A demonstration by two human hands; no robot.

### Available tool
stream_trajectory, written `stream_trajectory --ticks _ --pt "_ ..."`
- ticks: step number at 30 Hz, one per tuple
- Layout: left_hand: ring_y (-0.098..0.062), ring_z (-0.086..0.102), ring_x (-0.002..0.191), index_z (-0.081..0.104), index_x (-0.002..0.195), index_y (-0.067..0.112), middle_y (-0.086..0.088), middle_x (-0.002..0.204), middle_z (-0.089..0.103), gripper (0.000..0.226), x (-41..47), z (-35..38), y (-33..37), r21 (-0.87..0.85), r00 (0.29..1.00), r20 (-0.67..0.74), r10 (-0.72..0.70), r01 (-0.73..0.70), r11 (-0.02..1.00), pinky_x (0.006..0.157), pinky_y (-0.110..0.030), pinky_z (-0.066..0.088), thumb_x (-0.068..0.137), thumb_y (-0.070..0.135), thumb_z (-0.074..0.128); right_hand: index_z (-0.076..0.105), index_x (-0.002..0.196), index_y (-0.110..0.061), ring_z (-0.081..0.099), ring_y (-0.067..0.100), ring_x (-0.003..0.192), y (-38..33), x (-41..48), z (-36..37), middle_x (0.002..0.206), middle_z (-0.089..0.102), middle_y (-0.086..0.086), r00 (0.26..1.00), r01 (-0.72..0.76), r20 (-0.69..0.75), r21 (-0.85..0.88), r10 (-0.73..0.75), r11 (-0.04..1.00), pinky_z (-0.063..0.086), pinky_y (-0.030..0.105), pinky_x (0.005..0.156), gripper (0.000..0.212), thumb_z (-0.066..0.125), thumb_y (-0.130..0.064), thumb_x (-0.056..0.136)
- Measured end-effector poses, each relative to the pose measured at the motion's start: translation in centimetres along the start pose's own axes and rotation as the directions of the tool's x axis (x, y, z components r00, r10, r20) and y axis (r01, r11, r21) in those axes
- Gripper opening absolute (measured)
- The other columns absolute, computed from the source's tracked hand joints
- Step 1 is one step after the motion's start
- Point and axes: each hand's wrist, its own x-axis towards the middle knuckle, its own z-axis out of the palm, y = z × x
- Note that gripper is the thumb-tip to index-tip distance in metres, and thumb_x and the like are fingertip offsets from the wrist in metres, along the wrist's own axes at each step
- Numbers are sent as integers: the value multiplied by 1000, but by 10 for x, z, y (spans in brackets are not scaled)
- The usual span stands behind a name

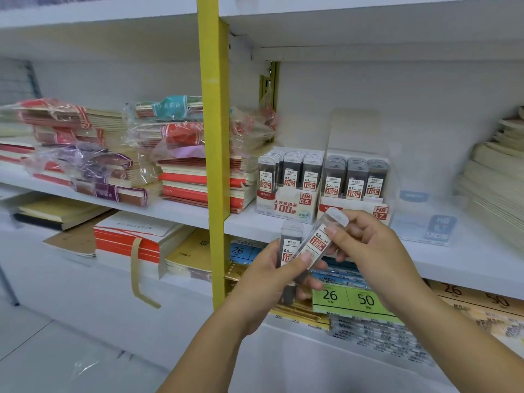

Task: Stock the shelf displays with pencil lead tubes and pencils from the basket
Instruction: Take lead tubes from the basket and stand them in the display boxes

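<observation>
Both our hands meet just in front of the white shelf (467, 251). Our left hand (269, 279) grips an upright 0.5 tube (290, 236), and its thumb lies on the lower part of a second, tilted 0.5 tube (319, 240). The fingers (340, 230) of our right hand (368, 251) pinch that tilted tube near its clear cap. Just behind on the shelf, the HB 0.5 display box (286, 207) stands beside the HB 0.7 display box (357, 208), both showing rows of tubes. Wrapped notebook stacks (181, 177) lie left of the yellow upright (214, 137).
</observation>
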Motion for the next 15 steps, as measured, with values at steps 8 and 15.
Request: stream_trajectory --ticks 8,15 --pt "-9 71 68 48 122 24 3 100 79 17 2 -37 14 -20 965 -256 62 -70 997 52 -20 48 108 29 40 58 90 -34 68 5 77 -68 68 7 84 71 -9 940 315 -43 -277 -339 908 54 18 63 14 63 -21 93" --pt "-13 75 82 61 110 29 3 95 77 12 9 -53 13 -30 927 -344 150 -170 985 62 -23 58 104 24 52 50 100 -34 54 -6 79 -73 120 22 88 58 -18 954 285 145 -717 -264 636 39 17 60 17 63 -29 91"
